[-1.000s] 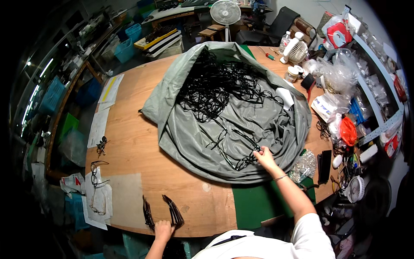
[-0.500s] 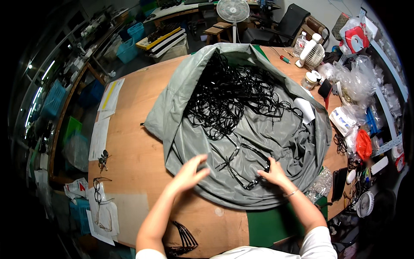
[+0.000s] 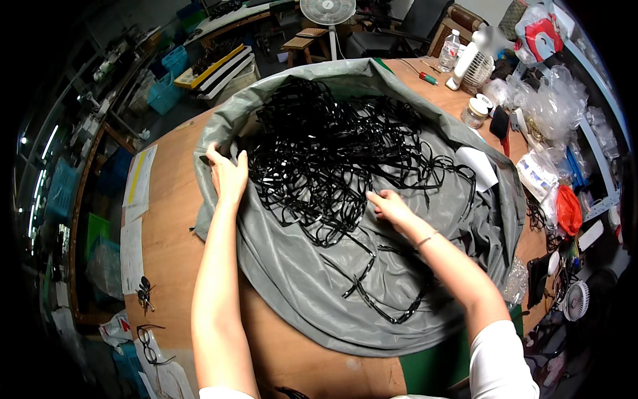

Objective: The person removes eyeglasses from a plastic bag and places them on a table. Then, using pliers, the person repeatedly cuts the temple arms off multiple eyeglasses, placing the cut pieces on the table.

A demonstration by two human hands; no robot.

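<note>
A large grey cloth bag [image 3: 299, 292] lies with its mouth spread wide on the table. Inside it is a tangled heap of black eyeglass frames [image 3: 312, 166]. My left hand [image 3: 228, 174] is at the bag's left side, its thumb and fingers closed around a fold of the cloth by the heap. My right hand [image 3: 392, 209] hovers at the heap's near right edge, forefinger stretched out and thumb apart; nothing shows in its grip. Nearer to me, a loose black frame [image 3: 397, 319] rests on the bag's cloth, partly separate from the heap.
Papers [image 3: 138, 183], keys [image 3: 145, 294] and a pair of glasses [image 3: 147, 344] lie along the table's left edge. A white handheld fan [image 3: 473, 66], a jar [image 3: 474, 113], a screwdriver [image 3: 428, 78] and clear plastic bags [image 3: 555, 110] crowd the right side.
My left hand has moved forward onto the bag's left side. My right hand has left the loose frame and moved forward to the heap. The view has shifted too.
</note>
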